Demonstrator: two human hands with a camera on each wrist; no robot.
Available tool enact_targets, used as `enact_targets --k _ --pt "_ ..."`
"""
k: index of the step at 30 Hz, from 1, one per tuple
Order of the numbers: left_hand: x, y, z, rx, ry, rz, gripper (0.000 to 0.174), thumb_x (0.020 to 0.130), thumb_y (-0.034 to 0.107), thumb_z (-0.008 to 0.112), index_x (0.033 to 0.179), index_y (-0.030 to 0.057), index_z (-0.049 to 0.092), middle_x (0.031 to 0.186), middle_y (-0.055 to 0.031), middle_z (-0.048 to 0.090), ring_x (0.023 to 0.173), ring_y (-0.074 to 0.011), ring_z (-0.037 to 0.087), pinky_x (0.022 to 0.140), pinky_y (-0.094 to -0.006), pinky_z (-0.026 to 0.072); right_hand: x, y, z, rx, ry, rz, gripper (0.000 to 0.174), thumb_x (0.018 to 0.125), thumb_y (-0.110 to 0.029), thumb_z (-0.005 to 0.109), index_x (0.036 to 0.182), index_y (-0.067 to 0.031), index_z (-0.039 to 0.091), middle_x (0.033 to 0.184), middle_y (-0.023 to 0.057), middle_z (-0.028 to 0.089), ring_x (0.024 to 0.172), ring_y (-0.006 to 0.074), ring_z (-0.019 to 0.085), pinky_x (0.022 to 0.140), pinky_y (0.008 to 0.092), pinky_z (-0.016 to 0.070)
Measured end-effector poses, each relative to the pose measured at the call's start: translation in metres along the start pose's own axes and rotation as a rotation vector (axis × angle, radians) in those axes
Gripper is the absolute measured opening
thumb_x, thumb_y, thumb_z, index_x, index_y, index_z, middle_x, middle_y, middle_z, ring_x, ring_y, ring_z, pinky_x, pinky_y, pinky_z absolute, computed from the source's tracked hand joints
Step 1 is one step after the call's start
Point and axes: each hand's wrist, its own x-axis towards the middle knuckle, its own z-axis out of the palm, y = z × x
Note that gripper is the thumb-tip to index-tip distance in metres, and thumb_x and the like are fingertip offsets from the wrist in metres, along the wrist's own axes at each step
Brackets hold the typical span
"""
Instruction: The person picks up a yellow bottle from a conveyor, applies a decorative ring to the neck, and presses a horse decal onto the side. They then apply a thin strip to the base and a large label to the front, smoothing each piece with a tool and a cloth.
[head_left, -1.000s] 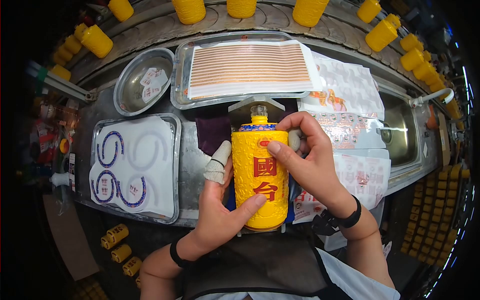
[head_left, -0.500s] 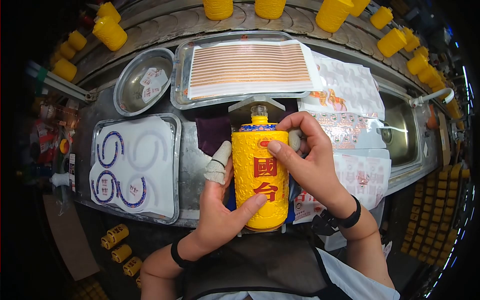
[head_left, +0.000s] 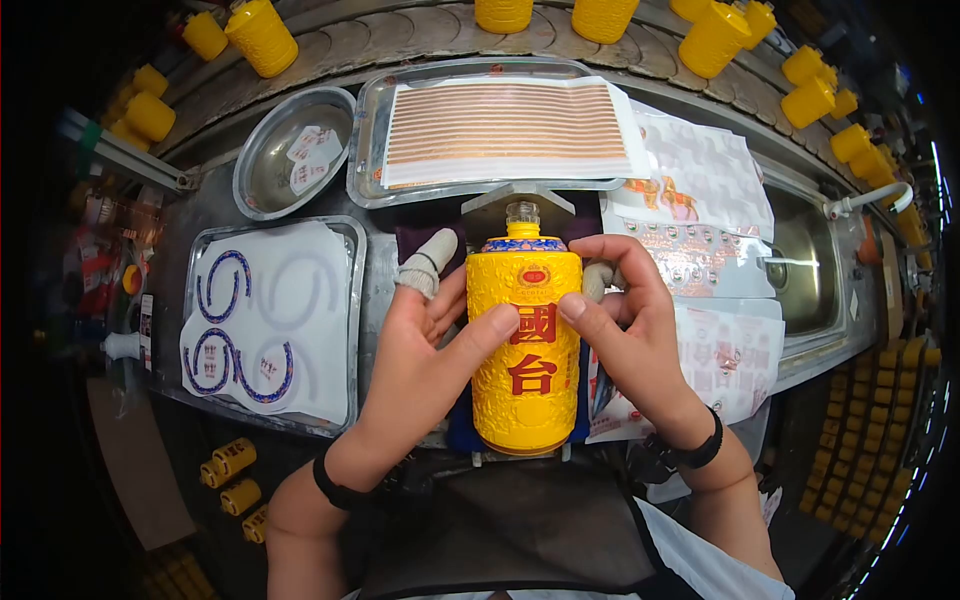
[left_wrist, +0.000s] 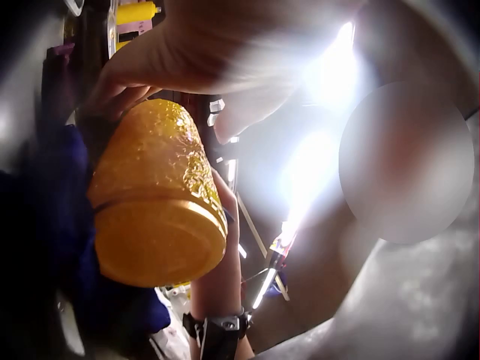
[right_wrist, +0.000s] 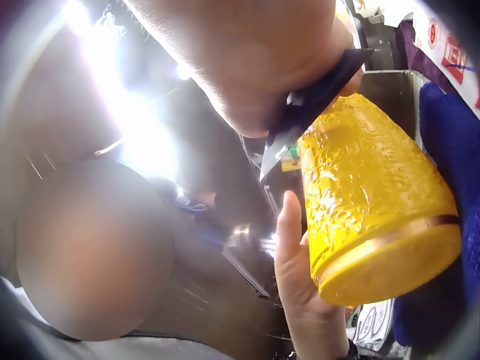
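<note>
A yellow embossed bottle (head_left: pixel 525 375) with red characters, a red emblem and a blue patterned band on its shoulder lies between both hands, clear neck pointing away. My left hand (head_left: pixel 425 335) holds its left side, thumb on the front; a pale fabric cot covers one finger. My right hand (head_left: pixel 640 335) grips the right side, thumb beside the upper character, index finger near the shoulder. In the right wrist view a dark pointed piece with a shiny tip (right_wrist: pixel 311 101) shows by the right hand (right_wrist: pixel 262 52). The bottle's base (left_wrist: pixel 161 240) faces the left wrist view.
Left, a tray (head_left: pixel 358 330) holds sheets with blue curved bands. Behind are a metal bowl (head_left: pixel 245 165) with paper pieces and a tray (head_left: pixel 370 130) with striped sheets. Printed sheets (head_left: pixel 735 345) and a sink (head_left: pixel 805 270) are right; yellow bottles (head_left: pixel 262 38) line the far conveyor.
My left hand has shifted up the bottle, its thumb now beside the upper character. My right thumb has moved down and right, uncovering the emblem. Conveyor bottles have moved right.
</note>
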Motion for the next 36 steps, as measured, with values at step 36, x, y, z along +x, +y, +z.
enact_targets --k 36 --pt "0.010 -0.004 0.015 -0.021 0.035 0.035 0.085 0.084 0.008 0.077 0.144 -0.0090 0.019 0.128 -0.0253 0.055 0.115 -0.0231 0.060 0.096 -0.0338 0.0505 0.002 0.004 0.003 0.008 -0.023 -0.022 0.045 0.085 -0.015 0.074 0.121 -0.0021 0.050 0.106 0.0048 0.061 0.069 0.0025 0.060 0.056 0.0157 0.0457"
